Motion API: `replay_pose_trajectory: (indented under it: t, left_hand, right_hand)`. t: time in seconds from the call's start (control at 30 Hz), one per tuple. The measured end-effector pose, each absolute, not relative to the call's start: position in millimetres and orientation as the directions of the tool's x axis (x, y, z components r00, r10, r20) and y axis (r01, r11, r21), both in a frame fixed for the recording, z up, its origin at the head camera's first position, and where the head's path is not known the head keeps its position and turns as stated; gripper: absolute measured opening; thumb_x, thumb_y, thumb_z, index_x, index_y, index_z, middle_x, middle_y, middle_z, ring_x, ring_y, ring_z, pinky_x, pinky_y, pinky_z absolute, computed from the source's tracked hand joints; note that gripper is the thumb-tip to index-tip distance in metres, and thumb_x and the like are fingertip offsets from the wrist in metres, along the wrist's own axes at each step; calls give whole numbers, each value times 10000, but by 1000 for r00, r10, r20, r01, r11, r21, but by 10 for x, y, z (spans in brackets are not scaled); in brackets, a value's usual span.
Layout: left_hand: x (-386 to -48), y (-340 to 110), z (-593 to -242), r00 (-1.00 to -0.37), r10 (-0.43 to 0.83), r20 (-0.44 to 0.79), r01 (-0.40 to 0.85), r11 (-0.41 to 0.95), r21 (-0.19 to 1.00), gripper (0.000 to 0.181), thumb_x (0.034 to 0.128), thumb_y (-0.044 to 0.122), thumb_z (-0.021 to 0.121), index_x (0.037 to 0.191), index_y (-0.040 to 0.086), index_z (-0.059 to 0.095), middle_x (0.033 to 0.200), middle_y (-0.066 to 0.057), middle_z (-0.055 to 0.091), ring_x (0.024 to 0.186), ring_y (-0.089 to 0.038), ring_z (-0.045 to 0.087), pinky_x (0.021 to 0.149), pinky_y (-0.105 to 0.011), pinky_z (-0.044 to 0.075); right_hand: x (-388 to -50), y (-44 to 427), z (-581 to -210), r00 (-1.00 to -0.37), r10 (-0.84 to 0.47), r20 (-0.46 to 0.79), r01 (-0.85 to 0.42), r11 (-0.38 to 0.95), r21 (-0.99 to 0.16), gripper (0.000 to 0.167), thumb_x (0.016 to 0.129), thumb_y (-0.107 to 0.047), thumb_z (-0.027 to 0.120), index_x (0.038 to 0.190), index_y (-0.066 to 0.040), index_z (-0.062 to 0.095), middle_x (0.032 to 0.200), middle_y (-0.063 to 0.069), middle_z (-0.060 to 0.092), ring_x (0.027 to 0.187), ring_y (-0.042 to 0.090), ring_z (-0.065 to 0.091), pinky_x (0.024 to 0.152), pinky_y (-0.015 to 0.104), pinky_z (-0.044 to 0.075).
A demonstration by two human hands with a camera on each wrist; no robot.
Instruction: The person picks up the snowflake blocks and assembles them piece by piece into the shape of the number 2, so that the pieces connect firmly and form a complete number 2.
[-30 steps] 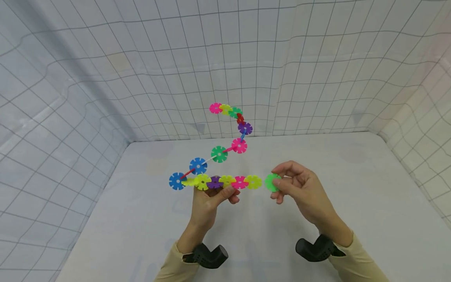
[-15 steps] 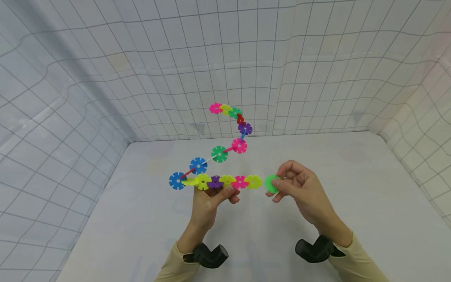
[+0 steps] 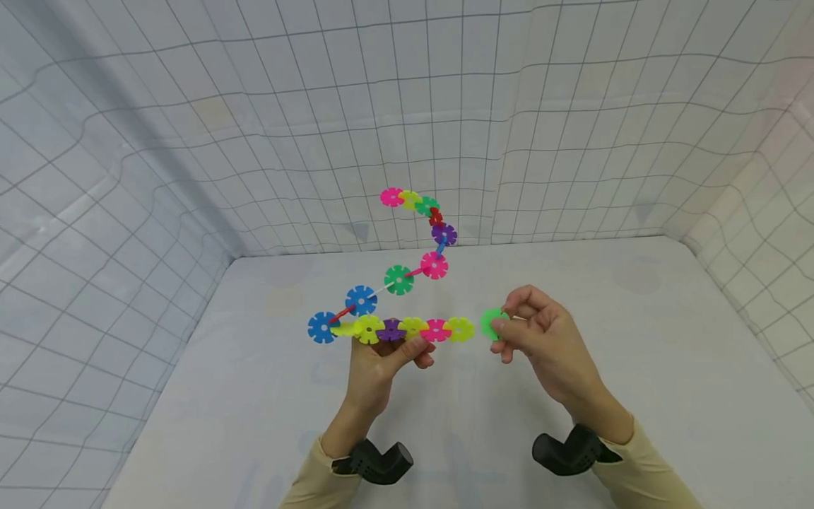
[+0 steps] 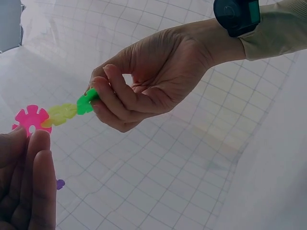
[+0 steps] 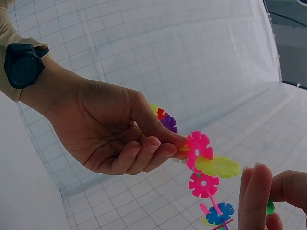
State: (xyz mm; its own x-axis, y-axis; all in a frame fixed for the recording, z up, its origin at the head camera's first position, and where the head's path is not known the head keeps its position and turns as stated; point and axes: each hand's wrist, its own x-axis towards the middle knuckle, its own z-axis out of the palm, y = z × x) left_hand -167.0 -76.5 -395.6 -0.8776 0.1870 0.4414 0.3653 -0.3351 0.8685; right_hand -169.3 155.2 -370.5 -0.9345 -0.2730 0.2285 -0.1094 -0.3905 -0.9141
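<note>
In the head view my left hand [image 3: 375,371] grips a long chain of notched plastic snowflake discs, thumb in front near a yellow disc [image 3: 412,327] and a pink disc [image 3: 436,330]. The chain's front row ends at the right in a yellow disc [image 3: 459,329]. My right hand [image 3: 550,346] pinches a loose bright green snowflake disc [image 3: 492,324] between thumb and fingers. A small gap separates that disc from the row's end in the head view. The right wrist view shows my left hand [image 5: 115,129] holding the chain, while right-hand fingers mostly hide the green disc [image 5: 270,207].
Behind my left hand the chain bends back through a blue disc [image 3: 322,327], a green one [image 3: 398,280] and others to a pink end disc [image 3: 392,196]. Beneath is a white surface [image 3: 254,396]; grid-patterned sheets [image 3: 407,106] rise around it. Both wrists wear black devices [image 3: 381,463].
The green disc in my right hand has risen slightly and turned a little. My left hand and the chain have shifted marginally to the right.
</note>
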Motion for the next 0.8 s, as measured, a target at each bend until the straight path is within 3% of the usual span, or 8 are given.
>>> replay_pose_trajectory:
  t: [0.33, 0.43, 0.67, 0.8]
  left_hand:
    - [-1672, -753, -3975, -865, 182, 468, 415, -267, 870, 251, 875, 58, 677, 930, -149, 547, 816, -14, 708, 657, -135, 681, 664, -347, 557]
    - [-1672, -747, -3983, -858, 187, 479, 431, -248, 868, 251, 870, 59, 684, 937, -147, 559, 815, -24, 709, 657, -139, 683, 656, -351, 558]
    - [-1670, -724, -3989, -822, 181, 540, 526, -123, 841, 109, 855, -17, 674, 868, -108, 616, 763, -213, 674, 644, -175, 689, 657, -367, 557]
    - [-1679, -717, -4009, -798, 188, 573, 567, -87, 819, 92, 842, -26, 685, 843, -88, 617, 743, -220, 665, 651, -180, 693, 641, -353, 556]
  right_hand:
    - [-1686, 1535, -3718, -932, -316, 175, -65, -330, -942, 130, 895, 42, 593, 1013, 1, 558, 777, 67, 599, 632, 172, 672, 598, 283, 549]
    - [-1694, 1535, -3725, -932, -329, 154, -41, -329, -944, 110, 904, 24, 592, 1005, 3, 558, 757, 70, 608, 635, 175, 674, 606, 283, 552]
    - [-1732, 1553, -3740, -921, -382, 72, 80, -368, -926, 58, 921, 16, 570, 966, -20, 573, 746, 65, 646, 633, 147, 678, 607, 236, 543]
    - [-1755, 1569, -3743, -914, -405, 23, 157, -405, -901, 61, 928, 20, 556, 942, -28, 591, 758, 64, 648, 636, 140, 680, 606, 214, 536]
